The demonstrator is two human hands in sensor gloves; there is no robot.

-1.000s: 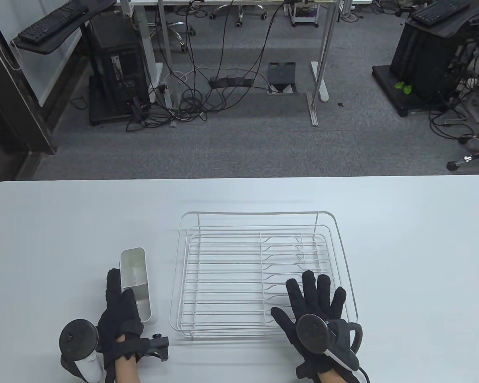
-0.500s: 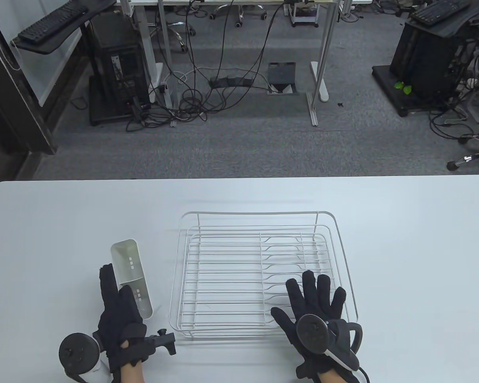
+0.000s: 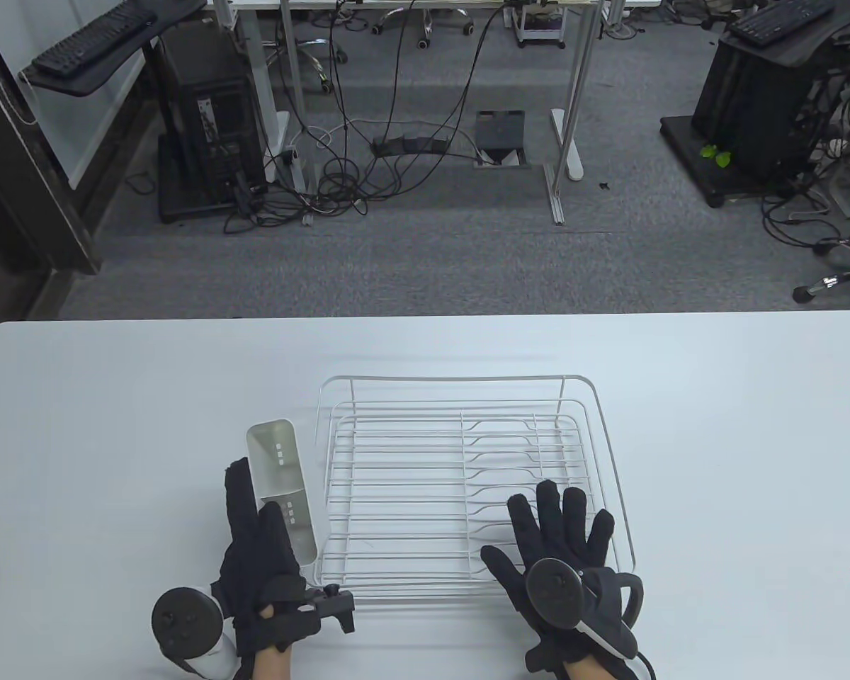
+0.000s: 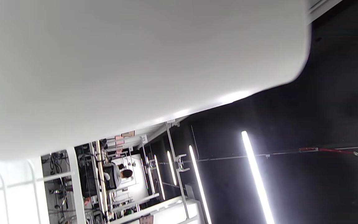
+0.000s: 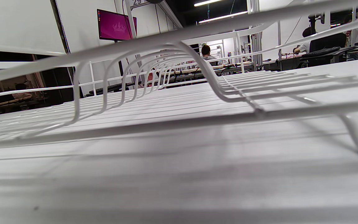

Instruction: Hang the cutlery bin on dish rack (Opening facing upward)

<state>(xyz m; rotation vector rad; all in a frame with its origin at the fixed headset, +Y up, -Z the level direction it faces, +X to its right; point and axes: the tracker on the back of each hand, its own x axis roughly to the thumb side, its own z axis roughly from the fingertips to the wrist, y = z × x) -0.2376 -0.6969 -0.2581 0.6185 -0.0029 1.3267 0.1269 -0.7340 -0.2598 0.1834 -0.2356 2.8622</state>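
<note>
Cutlery bin: the white oblong plastic cutlery bin is held just beside the left edge of the rack, opening upward; small square slots are seen on its inner floor.
Left hand: the black-gloved left hand is wrapped around the bin's near end, gripping it.
Dish rack: the white wire dish rack is set on the white table.
Right hand: the black-gloved right hand is laid flat with fingers spread on the rack's near right corner; nothing is held.
Writing: no brand or label can be read on the bin or rack; in the right wrist view a magenta monitor screen bears a pale emblem, and the digits "29" are partly seen above it.
</note>
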